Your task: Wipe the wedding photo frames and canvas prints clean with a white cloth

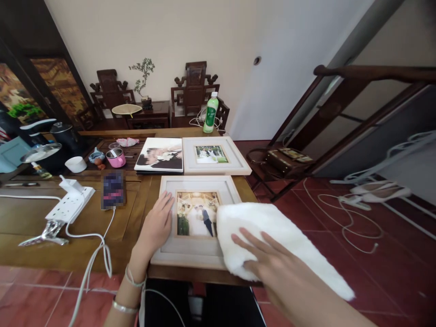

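A pale framed wedding photo (195, 186) lies flat at the near edge of the wooden table (68, 227). My left hand (156, 227) rests flat on the frame's left side, fingers apart. My right hand (269, 261) presses flat on a white towel (272, 227) that covers the frame's right part and hangs past the table edge. Behind lie a second framed photo (216, 155) and an unframed photo print (160, 155).
A phone (113, 189) on a cable and a white power strip (70, 204) lie on the left. A pink cup (116, 158), a white bowl (75, 164) and a green bottle (210, 113) stand farther back. Carved chairs line the wall. Cables lie on the red floor at right.
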Demonstrator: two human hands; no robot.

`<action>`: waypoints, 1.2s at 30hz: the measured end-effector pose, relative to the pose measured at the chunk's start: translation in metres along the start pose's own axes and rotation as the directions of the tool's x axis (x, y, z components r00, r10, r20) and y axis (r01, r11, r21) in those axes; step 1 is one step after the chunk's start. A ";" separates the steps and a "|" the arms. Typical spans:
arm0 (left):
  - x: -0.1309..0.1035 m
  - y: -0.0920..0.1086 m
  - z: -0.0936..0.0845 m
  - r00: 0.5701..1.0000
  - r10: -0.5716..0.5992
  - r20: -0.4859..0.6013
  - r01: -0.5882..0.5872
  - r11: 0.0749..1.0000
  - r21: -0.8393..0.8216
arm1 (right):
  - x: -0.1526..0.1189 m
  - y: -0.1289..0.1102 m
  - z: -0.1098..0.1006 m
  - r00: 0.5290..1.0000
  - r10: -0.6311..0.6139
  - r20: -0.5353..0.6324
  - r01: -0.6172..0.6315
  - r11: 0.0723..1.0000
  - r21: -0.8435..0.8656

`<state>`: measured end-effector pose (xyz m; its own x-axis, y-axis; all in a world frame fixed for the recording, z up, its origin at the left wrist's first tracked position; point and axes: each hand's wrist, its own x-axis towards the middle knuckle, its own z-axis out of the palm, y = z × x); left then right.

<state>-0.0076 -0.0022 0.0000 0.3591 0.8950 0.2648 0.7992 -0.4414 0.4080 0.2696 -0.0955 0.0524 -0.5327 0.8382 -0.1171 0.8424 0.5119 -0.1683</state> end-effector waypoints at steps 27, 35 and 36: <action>0.001 -0.001 0.001 1.000 0.009 0.013 -0.009 1.000 0.015 | 0.095 0.050 -0.036 0.857 -0.168 -0.487 0.009 0.950 -0.312; 0.001 0.000 0.000 0.999 -0.005 0.032 0.005 1.000 0.001 | 0.093 0.025 0.008 0.972 -0.124 -0.199 0.052 0.942 -0.332; 0.001 0.000 0.000 1.000 -0.006 0.026 0.007 1.000 -0.008 | 0.083 0.020 0.008 0.974 -0.135 -0.184 0.074 0.949 -0.305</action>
<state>-0.0075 -0.0015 -0.0004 0.3662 0.8991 0.2398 0.7977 -0.4360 0.4166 0.2414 -0.0170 0.0316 -0.6172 0.7818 0.0887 0.7853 0.6052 0.1305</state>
